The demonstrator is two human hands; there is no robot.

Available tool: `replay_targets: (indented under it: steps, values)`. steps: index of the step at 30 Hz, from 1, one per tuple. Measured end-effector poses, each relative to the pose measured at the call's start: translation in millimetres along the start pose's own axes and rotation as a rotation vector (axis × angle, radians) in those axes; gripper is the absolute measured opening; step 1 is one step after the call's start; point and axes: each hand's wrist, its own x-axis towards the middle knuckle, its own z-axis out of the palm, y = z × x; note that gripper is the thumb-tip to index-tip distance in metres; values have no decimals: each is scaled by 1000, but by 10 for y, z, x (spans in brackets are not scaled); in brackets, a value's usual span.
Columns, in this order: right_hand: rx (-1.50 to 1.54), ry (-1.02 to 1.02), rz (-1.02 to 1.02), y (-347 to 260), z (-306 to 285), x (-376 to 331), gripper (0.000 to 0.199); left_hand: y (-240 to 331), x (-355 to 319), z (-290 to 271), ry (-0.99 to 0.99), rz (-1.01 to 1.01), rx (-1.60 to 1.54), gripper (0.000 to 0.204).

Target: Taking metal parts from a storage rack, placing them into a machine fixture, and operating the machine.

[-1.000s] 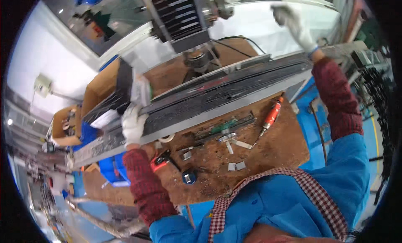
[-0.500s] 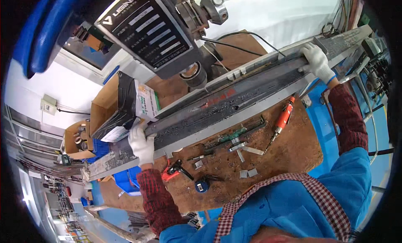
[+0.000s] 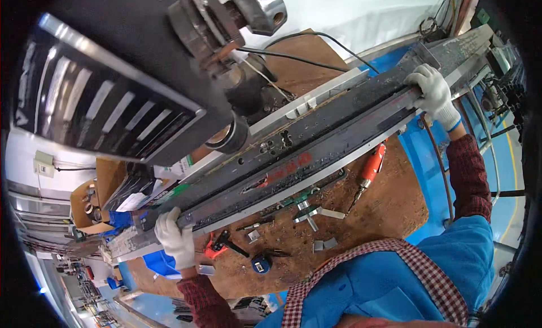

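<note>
A long dark-grey metal profile [image 3: 353,129] with red marks and metal chips on it runs slantwise before me, from lower left to upper right. My left hand [image 3: 174,239], in a white glove, is closed round its left end. Near the far right end my gloved right hand [image 3: 433,93] grips it, fingers over the top edge. Just behind lies a flat dark metal bed [image 3: 307,124] with several holes and more chips. Over the bed hangs the round spindle end [image 3: 230,133] of a machine with a large dark head [image 3: 141,62].
On the brown bench [image 3: 389,215] lie a red drill with a bit [image 3: 372,167], a green and silver tool [image 3: 305,209], small metal plates [image 3: 324,245], a blue tape measure [image 3: 261,264] and a red-and-black tool [image 3: 217,245]. A blue bin [image 3: 161,263] and cardboard box [image 3: 86,206] stand left.
The profile has shifted toward me off the bed's middle, uncovering the holed surface behind it. My left hand sits lower and further left. The machine head looms larger in view.
</note>
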Motion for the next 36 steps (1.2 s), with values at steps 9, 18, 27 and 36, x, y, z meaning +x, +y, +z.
replay_targets:
  steps: [9, 18, 27, 36]
  values:
    - [91, 22, -75, 79, 45, 30, 68, 51, 7, -21, -40, -34, -2, 52]
    - [74, 2, -1, 86, 175, 322, 68, 30, 197, 69, -63, -103, -45, 49]
    - [44, -66, 131, 26, 195, 554, 62, -132, 463, 183, -101, -161, -53, 46]
    - [-59, -263, 173, -147, -12, 659, 65, -73, 508, 75, -74, -7, -73, 44]
